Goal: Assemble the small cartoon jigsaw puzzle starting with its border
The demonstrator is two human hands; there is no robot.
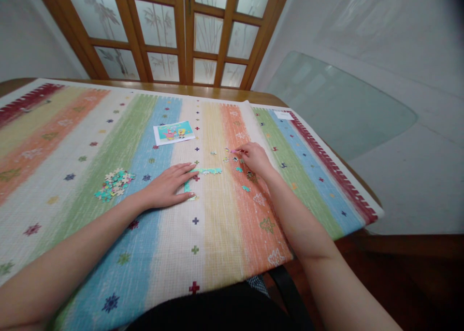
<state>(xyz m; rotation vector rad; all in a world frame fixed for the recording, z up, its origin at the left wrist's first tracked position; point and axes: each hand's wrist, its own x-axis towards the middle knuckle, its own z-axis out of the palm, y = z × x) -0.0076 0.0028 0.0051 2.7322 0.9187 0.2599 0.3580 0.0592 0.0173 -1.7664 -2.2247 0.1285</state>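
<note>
My left hand (pixel 170 186) lies flat with its fingers stretched over the corner of a joined, turquoise strip of jigsaw puzzle (pixel 212 171). Part of that strip is hidden under the fingers. To the right of it, my right hand (pixel 255 158) is closed in a pinch, with a pinkish puzzle piece (pixel 233 151) at the fingertips. Several loose pieces lie around that hand, among them a turquoise piece (pixel 246 188). Farther left on the cloth is a pile of puzzle pieces (pixel 115 183), mostly turquoise and cream.
A cartoon picture card (pixel 174 133) lies beyond my left hand. The table is covered by a striped tablecloth (pixel 217 234), with a small white slip (pixel 283 115) at its far right. Wooden doors with glass panes (pixel 155 24) stand behind the table.
</note>
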